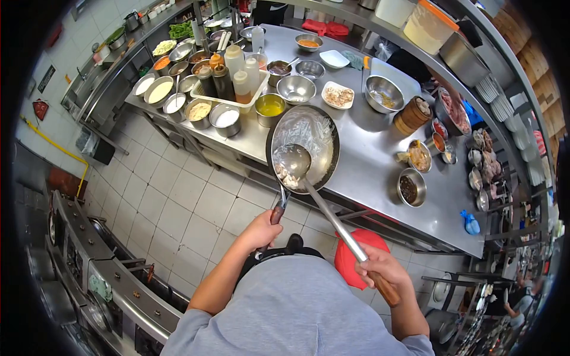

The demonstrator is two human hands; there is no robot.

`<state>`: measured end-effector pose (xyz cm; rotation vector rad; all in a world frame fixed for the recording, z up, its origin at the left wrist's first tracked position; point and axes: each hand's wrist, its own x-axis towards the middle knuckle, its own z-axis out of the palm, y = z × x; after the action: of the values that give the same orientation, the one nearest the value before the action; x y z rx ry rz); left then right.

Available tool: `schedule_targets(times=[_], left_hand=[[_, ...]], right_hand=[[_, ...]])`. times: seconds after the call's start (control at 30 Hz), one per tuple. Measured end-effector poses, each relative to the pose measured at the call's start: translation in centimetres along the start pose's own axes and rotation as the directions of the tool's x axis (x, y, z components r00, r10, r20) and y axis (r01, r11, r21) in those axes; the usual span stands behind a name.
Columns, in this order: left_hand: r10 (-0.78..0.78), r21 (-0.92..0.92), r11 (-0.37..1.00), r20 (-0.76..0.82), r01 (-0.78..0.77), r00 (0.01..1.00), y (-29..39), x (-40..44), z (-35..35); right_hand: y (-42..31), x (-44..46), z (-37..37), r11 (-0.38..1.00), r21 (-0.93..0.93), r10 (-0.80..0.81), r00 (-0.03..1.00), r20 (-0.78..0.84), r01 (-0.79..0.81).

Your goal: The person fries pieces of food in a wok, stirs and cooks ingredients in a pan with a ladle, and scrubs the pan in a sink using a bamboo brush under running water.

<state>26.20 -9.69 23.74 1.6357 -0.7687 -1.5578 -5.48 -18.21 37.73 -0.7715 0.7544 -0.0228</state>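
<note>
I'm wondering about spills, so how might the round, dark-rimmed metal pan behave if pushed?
The pan looks like rigid metal, so it probably won't flex. It may feel front-heavy, with the left hand holding only its brown handle. Its interior looks glossy, so the whitish food pieces might slide if it tips.

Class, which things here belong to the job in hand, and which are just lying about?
In use: pan, in left hand; ladle, in right hand; pale food in the pan.

Seemingly lying about: red bundle; blue crumpled item; orange-lidded container.
</note>
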Motion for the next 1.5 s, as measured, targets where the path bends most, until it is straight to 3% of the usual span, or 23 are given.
schedule_targets(times=[0.03, 0.1, 0.37, 0.5, 0.53, 0.6, 0.63, 0.7, 0.77, 0.8, 0.83, 0.9, 0.93, 1.07, 1.13, 1.17, 1.23, 1.5], left_hand=[[-0.018, -0.014, 1.0, 0.001, 0.018, 1.0, 0.2, -0.3, 0.2], [-0.038, -0.053, 0.998, 0.025, 0.039, 0.999, 0.2, -0.6, 0.1], [-0.071, -0.248, 0.963, 0.149, 0.107, 0.986, -0.2, -1.5, -1.0], [-0.075, -0.288, 0.951, 0.125, 0.108, 0.989, -0.4, -2.0, -1.2], [-0.071, -0.284, 0.954, 0.103, 0.098, 0.992, -0.3, -2.2, -1.2], [-0.072, -0.249, 0.965, 0.073, 0.088, 0.995, -0.1, -2.5, -1.4], [-0.069, -0.208, 0.975, 0.043, 0.076, 0.997, 0.1, -2.5, -1.4], [-0.076, -0.203, 0.976, 0.03, 0.081, 0.997, 0.6, -2.6, -1.5], [-0.083, -0.197, 0.977, 0.009, 0.083, 0.997, 0.7, -2.6, -1.4], [-0.084, -0.204, 0.976, 0.001, 0.082, 0.996, 0.6, -2.4, -1.2], [-0.085, -0.208, 0.975, -0.008, 0.082, 0.996, 0.5, -2.2, -1.1], [-0.09, -0.187, 0.979, -0.026, 0.084, 0.996, 0.4, -2.0, -0.9], [-0.091, -0.161, 0.983, -0.02, 0.086, 0.996, 0.4, -1.9, -0.8], [-0.074, -0.128, 0.989, 0.025, 0.077, 0.997, 0.2, -1.5, -1.1], [-0.07, -0.147, 0.986, 0.066, 0.079, 0.995, 0.4, -1.3, -1.2], [-0.06, -0.138, 0.988, 0.069, 0.069, 0.996, 0.3, -1.2, -1.3], [-0.051, -0.288, 0.953, 0.17, 0.099, 0.984, 0.0, -1.0, -1.5], [-0.027, -0.398, 0.912, 0.189, 0.102, 0.982, -1.0, -2.2, -2.3]], right_hand=[[0.1, 0.4, 0.1, 1.0, 0.004, -0.003, 1.0, 0.006, 0.003], [0.2, 1.1, 0.2, 0.953, 0.299, -0.077, 0.992, 0.096, 0.046], [0.0, 3.9, -2.1, 0.977, 0.186, -0.122, 0.99, 0.065, 0.108], [-0.6, 4.4, -4.2, 0.99, -0.016, -0.142, 0.99, -0.023, 0.142], [-0.9, 4.4, -4.4, 0.951, -0.277, -0.169, 0.981, -0.099, 0.136], [-1.8, 4.0, -3.8, 0.728, -0.685, -0.213, 0.939, -0.27, -0.032], [-1.9, 3.8, -3.9, 0.727, -0.686, -0.21, 0.94, -0.269, -0.034], [-1.7, 3.3, -4.3, 0.485, -0.859, -0.239, 0.919, -0.312, -0.166], [-1.6, 2.3, -4.2, 0.639, -0.749, -0.073, 0.956, -0.283, -0.173], [-0.5, 2.2, -5.5, 0.768, -0.634, -0.018, 0.987, -0.163, -0.09], [-0.4, 2.2, -5.2, 0.768, -0.634, -0.015, 0.988, -0.157, -0.089], [-0.8, 1.7, -3.8, 0.956, -0.26, 0.133, 0.991, -0.018, -0.133], [-1.0, 1.8, -2.8, 0.984, -0.125, 0.132, 0.99, 0.04, -0.126], [-1.0, 3.8, -2.3, 1.0, 0.015, 0.024, 0.988, 0.152, -0.027], [-1.0, 5.0, -2.3, 0.954, 0.295, -0.132, 0.962, 0.241, 0.057], [-1.2, 5.2, -2.0, 0.945, 0.314, -0.17, 0.957, 0.234, 0.091], [-1.7, 5.2, -2.0, 0.945, 0.298, -0.204, 0.956, 0.213, 0.135], [-5.7, 3.3, -5.3, 0.931, 0.139, -0.338, 0.941, -0.015, 0.337]])
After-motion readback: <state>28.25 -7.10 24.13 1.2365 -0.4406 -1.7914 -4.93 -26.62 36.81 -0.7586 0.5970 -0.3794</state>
